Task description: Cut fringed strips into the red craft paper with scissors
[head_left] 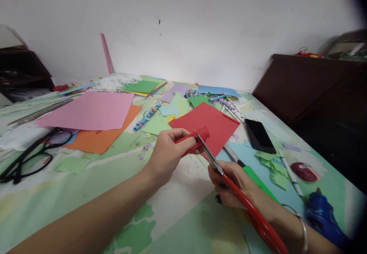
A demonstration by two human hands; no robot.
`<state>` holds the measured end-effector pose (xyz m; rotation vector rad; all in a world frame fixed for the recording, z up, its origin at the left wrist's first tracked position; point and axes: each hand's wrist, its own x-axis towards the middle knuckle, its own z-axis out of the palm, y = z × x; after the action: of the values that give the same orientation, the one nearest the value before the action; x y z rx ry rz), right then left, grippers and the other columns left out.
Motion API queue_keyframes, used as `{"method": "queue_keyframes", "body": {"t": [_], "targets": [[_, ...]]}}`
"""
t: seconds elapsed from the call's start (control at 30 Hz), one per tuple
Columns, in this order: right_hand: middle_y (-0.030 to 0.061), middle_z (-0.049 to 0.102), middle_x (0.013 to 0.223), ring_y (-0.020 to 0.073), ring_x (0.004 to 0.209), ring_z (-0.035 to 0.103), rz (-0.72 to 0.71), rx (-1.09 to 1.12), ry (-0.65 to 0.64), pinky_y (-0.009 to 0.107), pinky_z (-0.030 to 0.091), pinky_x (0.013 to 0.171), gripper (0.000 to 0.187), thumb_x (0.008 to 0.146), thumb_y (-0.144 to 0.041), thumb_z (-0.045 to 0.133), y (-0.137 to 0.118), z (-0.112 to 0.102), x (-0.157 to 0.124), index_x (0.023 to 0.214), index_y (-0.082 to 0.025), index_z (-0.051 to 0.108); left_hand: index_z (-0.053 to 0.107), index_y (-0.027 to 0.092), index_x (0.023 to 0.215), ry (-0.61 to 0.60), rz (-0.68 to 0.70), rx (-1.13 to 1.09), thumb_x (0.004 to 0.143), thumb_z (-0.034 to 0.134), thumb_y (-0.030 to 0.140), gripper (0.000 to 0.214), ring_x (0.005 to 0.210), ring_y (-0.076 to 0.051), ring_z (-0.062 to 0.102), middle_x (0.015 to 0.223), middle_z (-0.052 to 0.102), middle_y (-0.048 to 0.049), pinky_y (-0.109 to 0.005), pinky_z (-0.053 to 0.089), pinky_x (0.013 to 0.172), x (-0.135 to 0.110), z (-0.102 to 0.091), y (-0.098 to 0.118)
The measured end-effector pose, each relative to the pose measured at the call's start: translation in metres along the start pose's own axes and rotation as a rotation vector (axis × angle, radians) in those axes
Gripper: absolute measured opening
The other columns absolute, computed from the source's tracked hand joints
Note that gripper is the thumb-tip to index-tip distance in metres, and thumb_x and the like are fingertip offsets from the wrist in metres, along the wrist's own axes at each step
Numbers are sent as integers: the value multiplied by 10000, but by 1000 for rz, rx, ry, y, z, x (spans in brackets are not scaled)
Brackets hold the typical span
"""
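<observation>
My left hand pinches a small strip of red paper between thumb and fingers; the strip's far end looks fringed with cuts. In my right hand are scissors with long red handles, which run back under the wrist. Their metal blades meet the strip close to my left thumb; how far apart the blades stand is hard to make out. Beyond both hands lies a larger sheet of red paper, partly hidden by the strip and the fingers.
Pink paper, orange paper and glasses lie on the left. To the right are a phone, a green-handled cutter, fringed green paper pieces and a blue glue gun. White string is heaped near the wall.
</observation>
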<state>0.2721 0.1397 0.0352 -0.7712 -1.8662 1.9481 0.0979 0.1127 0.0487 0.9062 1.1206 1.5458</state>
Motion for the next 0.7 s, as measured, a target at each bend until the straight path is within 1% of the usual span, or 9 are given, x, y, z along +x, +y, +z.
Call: {"method": "queue_keyframes", "body": {"t": [0.3,0.7], "targets": [[-99,255,559,47,435,219,27,50,-15,204,132,414,202,542,-69,435,5,-2,2,627,-212,320,649,111,612,0,-5,15,675,677,144,77,585,-142,625,592,660,-40,-259,514,635,3,-1,-1],[-92,280,571,53,454,232,40,7,-5,207,145,421,231,515,-55,449,4,-2,0,629,-209,320,656,118,613,3,-13,25,671,672,150,68,594,-143,620,600,661,-40,-267,506,646,2,-1,1]]}}
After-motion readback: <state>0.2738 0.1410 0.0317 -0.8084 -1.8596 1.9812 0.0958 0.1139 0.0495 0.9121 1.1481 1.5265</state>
